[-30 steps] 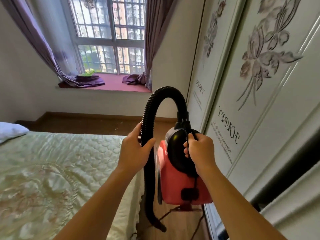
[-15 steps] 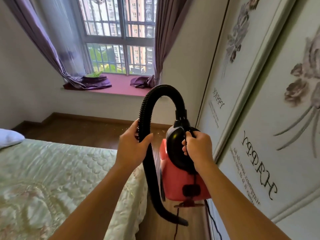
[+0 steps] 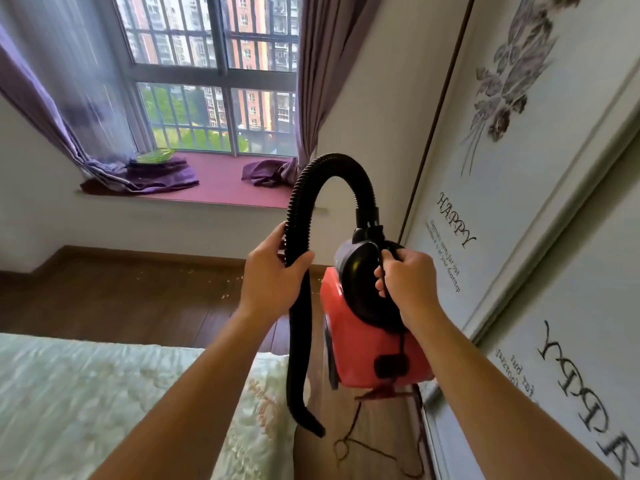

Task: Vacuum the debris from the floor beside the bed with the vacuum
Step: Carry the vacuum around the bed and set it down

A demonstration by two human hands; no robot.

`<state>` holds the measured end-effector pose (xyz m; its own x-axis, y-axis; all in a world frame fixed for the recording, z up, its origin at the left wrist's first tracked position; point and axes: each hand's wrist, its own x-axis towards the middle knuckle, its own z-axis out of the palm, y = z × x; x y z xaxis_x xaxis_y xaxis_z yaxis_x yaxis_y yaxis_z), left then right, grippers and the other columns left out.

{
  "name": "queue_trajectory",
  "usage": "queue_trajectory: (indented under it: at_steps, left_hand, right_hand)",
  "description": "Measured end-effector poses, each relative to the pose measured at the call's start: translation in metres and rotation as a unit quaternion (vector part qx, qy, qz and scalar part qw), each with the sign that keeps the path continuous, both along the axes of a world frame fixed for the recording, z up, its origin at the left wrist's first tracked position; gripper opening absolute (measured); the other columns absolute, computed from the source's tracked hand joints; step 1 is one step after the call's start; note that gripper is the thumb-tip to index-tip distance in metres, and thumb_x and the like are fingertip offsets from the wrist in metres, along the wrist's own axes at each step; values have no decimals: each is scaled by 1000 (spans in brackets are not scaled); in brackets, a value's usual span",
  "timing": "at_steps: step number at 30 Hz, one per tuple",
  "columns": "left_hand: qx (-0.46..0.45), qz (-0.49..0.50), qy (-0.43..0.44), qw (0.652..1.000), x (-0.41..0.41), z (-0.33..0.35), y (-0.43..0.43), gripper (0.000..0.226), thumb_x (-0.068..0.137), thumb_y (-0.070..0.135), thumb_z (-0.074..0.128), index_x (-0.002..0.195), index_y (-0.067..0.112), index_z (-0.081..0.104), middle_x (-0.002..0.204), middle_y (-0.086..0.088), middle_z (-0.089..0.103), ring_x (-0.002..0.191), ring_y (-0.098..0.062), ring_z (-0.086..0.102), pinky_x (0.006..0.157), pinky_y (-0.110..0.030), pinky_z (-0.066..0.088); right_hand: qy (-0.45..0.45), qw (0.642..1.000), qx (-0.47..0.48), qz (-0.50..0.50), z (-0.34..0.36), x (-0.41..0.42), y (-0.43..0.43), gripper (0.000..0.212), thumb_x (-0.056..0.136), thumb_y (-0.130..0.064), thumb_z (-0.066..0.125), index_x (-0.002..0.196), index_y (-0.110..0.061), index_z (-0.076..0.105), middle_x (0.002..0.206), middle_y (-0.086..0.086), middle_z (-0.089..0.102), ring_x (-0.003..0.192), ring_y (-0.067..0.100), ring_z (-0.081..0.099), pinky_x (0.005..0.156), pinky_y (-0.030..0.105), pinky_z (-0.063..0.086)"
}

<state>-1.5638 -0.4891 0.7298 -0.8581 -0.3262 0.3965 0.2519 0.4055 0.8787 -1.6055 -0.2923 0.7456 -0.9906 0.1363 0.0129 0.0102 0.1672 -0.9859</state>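
A small red vacuum (image 3: 367, 348) with a black top hangs in the air between the bed and the wardrobe. My right hand (image 3: 408, 282) grips its black handle. A black ribbed hose (image 3: 332, 168) arches up from the top and drops down on the left. My left hand (image 3: 273, 271) grips that hose just below the arch. The hose's nozzle end (image 3: 311, 424) dangles above the floor beside the bed corner. Pale crumbs of debris (image 3: 225, 289) lie scattered on the dark wooden floor (image 3: 138, 299) ahead, toward the window wall.
The bed (image 3: 86, 403) with a pale quilted cover fills the lower left. White wardrobe doors (image 3: 519, 202) with flower prints run along the right. A dark cord (image 3: 349, 441) trails on the floor under the vacuum. The window seat (image 3: 221, 185) holds purple curtains.
The view has advanced along the gap and lifted toward the window; more floor and debris show ahead. Both hands keep the same hold on hose and handle, and the nozzle has swung right.
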Motion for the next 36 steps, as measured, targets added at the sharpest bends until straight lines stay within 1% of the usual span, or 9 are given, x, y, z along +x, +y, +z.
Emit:
queue_trajectory:
  at_steps: [3, 12, 17, 19, 22, 24, 28, 33, 36]
  left_hand:
    - [-4, 12, -3, 1000, -45, 6, -11, 38, 90, 18, 74, 125, 26, 63, 92, 7, 69, 72, -15, 70, 68, -39, 63]
    - [-23, 69, -7, 997, -192, -9, -22, 27, 91, 16, 73, 115, 25, 64, 87, 6, 68, 72, -14, 69, 66, -33, 62]
    - [-30, 133, -8, 991, -272, -3, -27, 21, 90, 17, 73, 109, 20, 65, 83, 6, 67, 67, -11, 65, 62, -23, 56]
    - [-22, 149, -9, 988, -299, -2, -33, 20, 90, 17, 73, 108, 20, 66, 82, 4, 67, 67, -12, 65, 63, -27, 58]
    - [-19, 171, -9, 985, -333, -2, -48, 23, 90, 18, 73, 111, 21, 65, 85, 3, 67, 74, -17, 67, 70, -42, 61]
    - [-11, 191, -8, 981, -353, -4, -63, 25, 89, 19, 73, 112, 24, 65, 86, 4, 68, 75, -19, 67, 72, -45, 61]
    - [23, 226, -12, 974, -392, -14, -101, 36, 88, 20, 75, 111, 42, 60, 90, 8, 70, 80, -20, 70, 79, -47, 60]
    - [17, 266, -4, 964, -445, -22, -169, 40, 88, 19, 77, 125, 24, 65, 92, 6, 71, 81, -15, 69, 79, -41, 61]
    - [13, 289, -6, 957, -474, -19, -216, 44, 86, 22, 78, 128, 23, 65, 96, 6, 72, 86, -16, 70, 83, -42, 60]
  right_hand:
    - [4, 1000, -6, 9, 2, -47, -11, 19, 101, -13, 53, 99, -7, 71, 63, 5, 64, 44, 11, 56, 44, 26, 47]
    - [-13, 996, -34, 77, -21, -214, -34, 18, 101, -13, 53, 92, -15, 68, 67, 8, 64, 46, 11, 56, 46, 27, 49]
    - [-25, 994, -20, 108, -23, -312, -47, 19, 100, -13, 54, 90, -9, 70, 63, 6, 64, 45, 13, 56, 46, 29, 48]
    - [-24, 992, -15, 120, -18, -346, -55, 20, 100, -13, 55, 89, -7, 71, 62, 5, 64, 43, 13, 56, 45, 29, 47]
    - [-12, 989, 6, 146, -11, -390, -72, 22, 99, -12, 55, 86, -5, 70, 63, 7, 65, 43, 14, 56, 45, 29, 47]
    - [-5, 986, 18, 163, -11, -417, -87, 22, 99, -12, 55, 84, -4, 70, 63, 7, 65, 43, 14, 57, 45, 29, 47]
    - [-10, 981, 24, 192, -19, -470, -133, 26, 99, -13, 55, 79, -3, 68, 62, 7, 63, 43, 16, 55, 44, 29, 45]
    - [-13, 976, 24, 215, -37, -524, -211, 28, 99, -13, 54, 75, -4, 65, 59, 5, 62, 40, 14, 54, 42, 27, 43]
    - [-26, 972, 14, 233, -36, -553, -261, 28, 99, -11, 54, 75, -4, 64, 60, 7, 61, 40, 14, 53, 41, 27, 43]
